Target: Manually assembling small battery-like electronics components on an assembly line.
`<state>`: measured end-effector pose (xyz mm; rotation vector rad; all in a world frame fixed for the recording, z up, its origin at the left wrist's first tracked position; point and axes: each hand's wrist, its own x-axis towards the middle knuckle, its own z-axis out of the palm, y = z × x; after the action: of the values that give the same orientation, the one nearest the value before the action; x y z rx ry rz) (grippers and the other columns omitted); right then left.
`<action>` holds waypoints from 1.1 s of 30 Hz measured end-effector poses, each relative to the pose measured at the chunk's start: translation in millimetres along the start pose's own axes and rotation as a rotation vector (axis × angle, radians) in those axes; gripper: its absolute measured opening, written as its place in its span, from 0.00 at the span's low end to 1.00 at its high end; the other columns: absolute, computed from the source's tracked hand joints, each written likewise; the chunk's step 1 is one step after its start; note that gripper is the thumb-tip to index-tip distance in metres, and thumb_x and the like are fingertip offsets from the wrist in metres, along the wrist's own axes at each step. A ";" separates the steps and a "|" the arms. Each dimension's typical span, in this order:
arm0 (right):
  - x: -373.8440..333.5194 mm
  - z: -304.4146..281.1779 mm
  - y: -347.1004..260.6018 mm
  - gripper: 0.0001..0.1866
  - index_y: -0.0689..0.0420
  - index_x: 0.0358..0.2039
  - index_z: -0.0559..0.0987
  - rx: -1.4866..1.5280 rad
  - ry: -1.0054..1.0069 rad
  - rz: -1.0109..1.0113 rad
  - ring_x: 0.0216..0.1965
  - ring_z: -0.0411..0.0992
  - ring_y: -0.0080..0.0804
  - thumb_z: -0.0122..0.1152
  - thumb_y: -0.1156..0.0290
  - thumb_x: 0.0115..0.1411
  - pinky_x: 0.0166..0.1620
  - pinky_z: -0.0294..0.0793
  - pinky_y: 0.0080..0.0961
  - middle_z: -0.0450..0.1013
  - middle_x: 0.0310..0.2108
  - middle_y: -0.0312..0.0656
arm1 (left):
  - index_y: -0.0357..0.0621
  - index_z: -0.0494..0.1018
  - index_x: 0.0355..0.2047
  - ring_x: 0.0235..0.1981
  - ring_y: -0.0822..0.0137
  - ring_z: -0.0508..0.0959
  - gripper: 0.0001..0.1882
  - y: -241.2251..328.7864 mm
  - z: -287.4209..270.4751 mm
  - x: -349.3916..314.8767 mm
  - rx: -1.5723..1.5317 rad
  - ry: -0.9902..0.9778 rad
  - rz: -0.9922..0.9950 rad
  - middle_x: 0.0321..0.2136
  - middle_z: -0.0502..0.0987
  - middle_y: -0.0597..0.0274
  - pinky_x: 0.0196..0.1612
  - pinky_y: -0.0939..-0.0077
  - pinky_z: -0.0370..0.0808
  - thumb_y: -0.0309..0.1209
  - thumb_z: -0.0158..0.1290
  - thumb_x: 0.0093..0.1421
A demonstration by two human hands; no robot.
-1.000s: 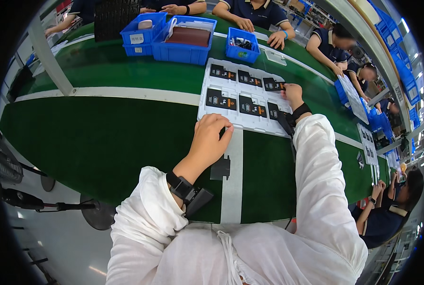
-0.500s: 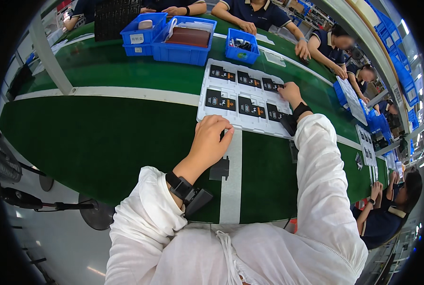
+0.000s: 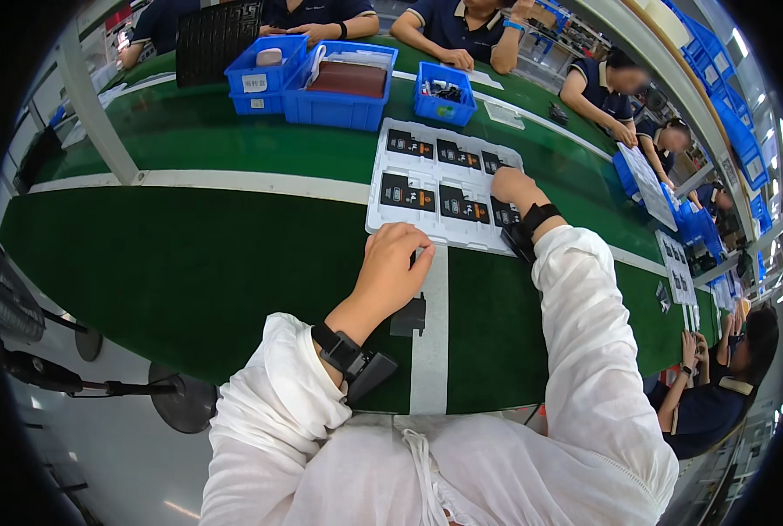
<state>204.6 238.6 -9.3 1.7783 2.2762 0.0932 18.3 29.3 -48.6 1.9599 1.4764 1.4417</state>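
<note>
A white moulded tray (image 3: 377, 203) lies ahead of me. In its compartments sit flat black packs with white and orange print, such as the near-left pack (image 3: 408, 195) and the near-middle pack (image 3: 463, 207). My left hand (image 3: 391, 267) rests by the tray's near-left corner, thumb apart from the bent fingers, and I see nothing held in it. Over the tray's right column, my right hand (image 3: 516, 188) is curled down between the far-right pack (image 3: 491, 161) and the near-right pack (image 3: 504, 212), which it partly covers. Its fingertips are hidden.
A small dark flat piece (image 3: 408, 317) lies by my left wrist. Beyond the tray stand a blue bin of small parts (image 3: 445, 107), a wide blue bin (image 3: 339, 112) with a brown item and stacked blue bins (image 3: 256, 103). Co-workers sit across and to the right.
My right hand has moved left and slightly toward me, curling over the right column. My left hand has shifted slightly nearer me. Across the table, a person has raised one hand.
</note>
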 end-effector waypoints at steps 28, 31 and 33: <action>-124.8 27.9 36.2 0.29 0.67 0.54 0.60 1.042 0.147 -0.069 0.60 0.52 0.42 0.47 0.60 0.59 0.59 0.49 0.26 0.56 0.57 0.54 | 0.36 0.57 0.50 0.52 0.45 0.59 0.25 -31.3 2.3 7.7 0.005 0.151 -0.272 0.51 0.57 0.41 0.55 0.60 0.56 0.27 0.49 0.53; -151.7 45.6 6.1 0.30 0.71 0.53 0.59 0.762 0.172 -0.157 0.60 0.48 0.53 0.45 0.58 0.59 0.61 0.47 0.34 0.53 0.56 0.63 | 0.35 0.56 0.52 0.53 0.43 0.58 0.26 -28.4 8.0 16.6 0.012 0.126 -0.371 0.53 0.55 0.40 0.56 0.60 0.57 0.27 0.49 0.53; -151.9 51.0 -1.0 0.33 0.70 0.55 0.56 0.617 0.187 -0.142 0.61 0.44 0.57 0.44 0.56 0.59 0.61 0.43 0.42 0.48 0.57 0.66 | 0.35 0.55 0.53 0.54 0.43 0.58 0.27 -23.5 6.0 22.8 0.016 0.073 -0.371 0.53 0.55 0.40 0.56 0.62 0.57 0.28 0.49 0.54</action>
<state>249.6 86.9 -35.0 1.9238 2.7665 -0.5485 9.7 60.6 -56.0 1.5473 1.7739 1.3485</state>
